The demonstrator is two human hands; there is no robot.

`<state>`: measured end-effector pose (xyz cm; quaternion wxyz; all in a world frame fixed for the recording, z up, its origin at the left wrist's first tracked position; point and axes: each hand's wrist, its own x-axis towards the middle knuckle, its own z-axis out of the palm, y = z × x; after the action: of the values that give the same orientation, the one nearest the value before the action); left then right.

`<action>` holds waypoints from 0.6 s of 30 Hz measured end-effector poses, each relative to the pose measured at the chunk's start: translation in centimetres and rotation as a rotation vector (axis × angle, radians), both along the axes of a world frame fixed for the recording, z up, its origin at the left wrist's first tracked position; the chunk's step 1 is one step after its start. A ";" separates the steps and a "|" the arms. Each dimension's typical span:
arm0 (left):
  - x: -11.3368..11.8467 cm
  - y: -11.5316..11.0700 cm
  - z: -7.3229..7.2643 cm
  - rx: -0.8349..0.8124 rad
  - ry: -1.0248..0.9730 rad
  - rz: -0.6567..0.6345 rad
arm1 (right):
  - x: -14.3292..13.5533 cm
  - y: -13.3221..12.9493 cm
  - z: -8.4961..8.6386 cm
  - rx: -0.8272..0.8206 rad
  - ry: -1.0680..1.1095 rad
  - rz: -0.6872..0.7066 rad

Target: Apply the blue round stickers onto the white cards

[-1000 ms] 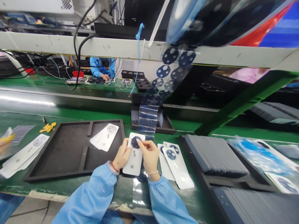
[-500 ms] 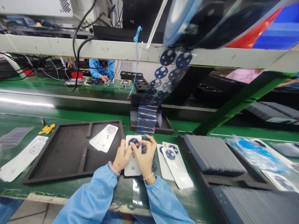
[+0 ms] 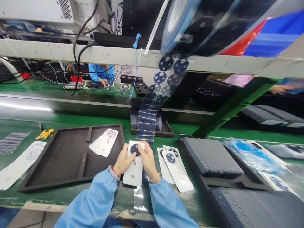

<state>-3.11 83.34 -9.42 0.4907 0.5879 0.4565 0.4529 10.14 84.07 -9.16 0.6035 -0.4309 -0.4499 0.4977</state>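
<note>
Grip: left hand (image 3: 122, 161) and right hand (image 3: 147, 158) pinch white rectangular plastic back cover (image 3: 134, 166), thumbs on dark round lens sticker (image 3: 135, 149).
Room: black foam tray (image 3: 59, 177) just left; finished white covers (image 3: 177, 167) just right.

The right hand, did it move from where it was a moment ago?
Yes. The right hand has dropped its raised fingers and now presses down on the white panel, close beside the black tray, thumb on the dark round sticker.

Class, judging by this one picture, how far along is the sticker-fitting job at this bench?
Done: two white covers with dark round stickers lie right of the hands. In hand: the left hand and right hand press a dark sticker onto a white cover. Left: bare white covers in the black tray and at far left.
</note>
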 end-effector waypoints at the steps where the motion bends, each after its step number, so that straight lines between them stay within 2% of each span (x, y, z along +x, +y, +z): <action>1: 0.0 0.0 -0.1 -0.015 -0.043 0.009 | 0.3 0.0 0.1 -0.011 0.021 0.062; 5: 0.0 0.0 -0.1 -0.082 -0.166 0.052 | 1.3 -0.1 0.9 -0.088 0.150 0.397; 7: 0.0 0.0 0.1 -0.067 -0.146 0.087 | 1.2 -0.3 1.0 -0.093 0.182 0.443; 9: 0.0 0.0 0.3 -0.041 -0.108 0.108 | 0.5 -0.5 0.7 -0.099 0.175 0.376; 12: 0.0 0.1 0.3 -0.016 -0.050 0.063 | -0.3 -0.5 0.0 -0.135 0.119 0.242; 14: -0.2 0.3 0.1 0.035 0.034 0.058 | 0.3 -0.3 -0.2 -0.158 0.069 0.182; 16: -0.8 0.8 -0.2 0.147 0.178 0.163 | 2.5 0.0 -0.1 -0.170 0.007 0.107; 18: -2.0 1.7 -0.4 0.256 0.301 0.342 | 6.1 0.4 0.1 -0.165 -0.100 0.013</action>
<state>-5.13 85.02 -9.77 0.2551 0.6204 0.5561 0.4907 16.23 84.49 -9.04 0.5395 -0.5005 -0.4398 0.5147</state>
